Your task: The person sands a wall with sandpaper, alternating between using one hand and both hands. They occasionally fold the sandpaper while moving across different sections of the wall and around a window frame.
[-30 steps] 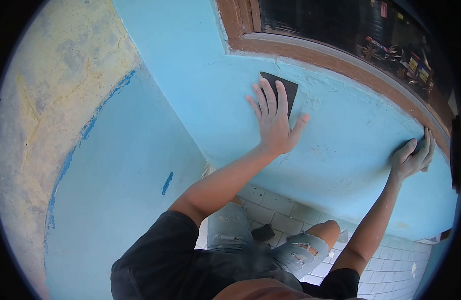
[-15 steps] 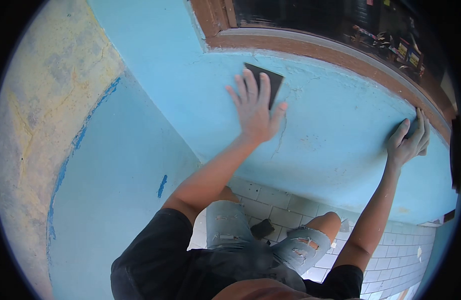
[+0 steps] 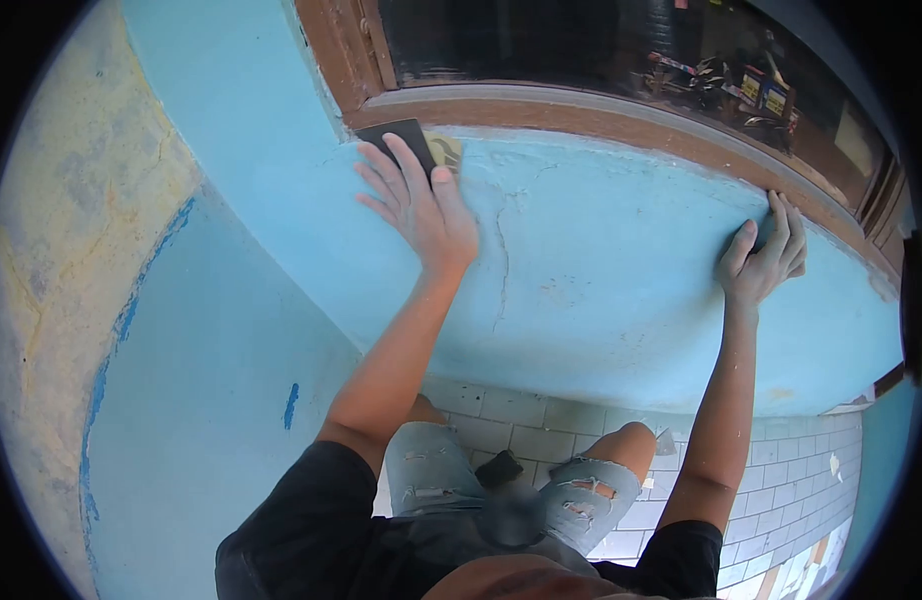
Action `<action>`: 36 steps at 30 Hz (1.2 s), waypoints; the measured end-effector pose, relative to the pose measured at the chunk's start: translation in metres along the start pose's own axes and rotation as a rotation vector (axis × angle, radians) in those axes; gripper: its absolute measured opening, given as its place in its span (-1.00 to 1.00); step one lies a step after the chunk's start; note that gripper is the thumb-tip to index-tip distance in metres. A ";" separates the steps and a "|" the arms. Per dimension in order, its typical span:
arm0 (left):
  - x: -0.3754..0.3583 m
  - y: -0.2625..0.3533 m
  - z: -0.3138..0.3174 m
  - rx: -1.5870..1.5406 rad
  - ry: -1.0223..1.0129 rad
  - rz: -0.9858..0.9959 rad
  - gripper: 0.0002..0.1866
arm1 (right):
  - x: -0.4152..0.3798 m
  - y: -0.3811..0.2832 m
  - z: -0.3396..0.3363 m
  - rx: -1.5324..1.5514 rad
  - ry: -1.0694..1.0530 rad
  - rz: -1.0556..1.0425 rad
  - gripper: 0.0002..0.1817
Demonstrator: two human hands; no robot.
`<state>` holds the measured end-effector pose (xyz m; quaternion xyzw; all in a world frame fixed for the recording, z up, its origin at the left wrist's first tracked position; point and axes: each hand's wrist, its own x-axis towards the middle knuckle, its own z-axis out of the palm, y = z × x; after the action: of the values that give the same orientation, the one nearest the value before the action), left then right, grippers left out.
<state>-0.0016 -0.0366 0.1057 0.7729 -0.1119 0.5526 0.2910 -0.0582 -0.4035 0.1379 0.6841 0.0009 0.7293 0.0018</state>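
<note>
My left hand presses a sheet of sandpaper flat to the light blue wall, just under the window frame's left corner. The fingers are spread over its dark face, and a tan, printed part of the sheet shows beside the thumb. Farther right, my right hand leans on the wall, its fingertips at the lower edge of the brown window frame. The thumb stands apart from the fingers, and dark shadow lies between them. I see nothing held there.
A crack runs down the wall right of my left hand. Behind the window glass are small packaged items. Below are my knees, a tiled floor and a dark piece lying on it. Peeling yellowish plaster covers the left wall.
My left hand and the sandpaper have moved left along the wall to the window frame's corner. The sheet's tan part now shows. My right hand stays at the frame; the view has shifted.
</note>
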 end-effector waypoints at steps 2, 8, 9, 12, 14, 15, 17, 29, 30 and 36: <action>0.001 0.011 0.004 -0.018 0.045 0.052 -0.21 | 0.000 -0.007 0.005 0.035 0.031 0.028 -0.55; -0.024 0.020 -0.005 0.056 -0.356 0.492 -0.28 | -0.003 -0.051 0.008 0.088 0.067 0.290 -0.50; -0.023 0.020 -0.006 0.037 -0.381 0.479 -0.29 | -0.005 -0.077 0.001 0.093 0.059 0.327 -0.48; -0.022 0.024 -0.010 -0.148 -0.328 0.401 -0.27 | -0.047 -0.163 -0.017 0.522 -0.175 -0.012 -0.45; -0.021 0.020 -0.019 -0.135 -0.348 0.424 -0.26 | -0.051 -0.213 -0.011 0.727 -0.252 -0.020 -0.45; -0.017 0.014 -0.021 -0.301 -0.334 0.382 -0.26 | -0.047 -0.228 0.003 0.840 -0.295 0.045 -0.41; -0.003 -0.012 -0.035 -0.278 -0.243 0.470 -0.29 | -0.048 -0.240 0.015 0.682 -0.354 0.037 -0.35; 0.223 -0.070 -0.096 0.126 0.295 0.655 -0.29 | -0.026 -0.242 0.024 0.279 -0.377 -0.025 -0.23; 0.221 -0.063 -0.093 0.165 0.294 0.692 -0.33 | -0.016 -0.245 0.027 0.270 -0.292 0.072 -0.24; 0.222 -0.084 -0.091 0.093 0.294 0.730 -0.32 | -0.192 -0.255 0.019 0.263 -0.481 -0.201 -0.23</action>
<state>0.0488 0.1165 0.3029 0.6073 -0.3112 0.7291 0.0529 -0.0268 -0.1493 -0.0536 0.8283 0.1625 0.5359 -0.0145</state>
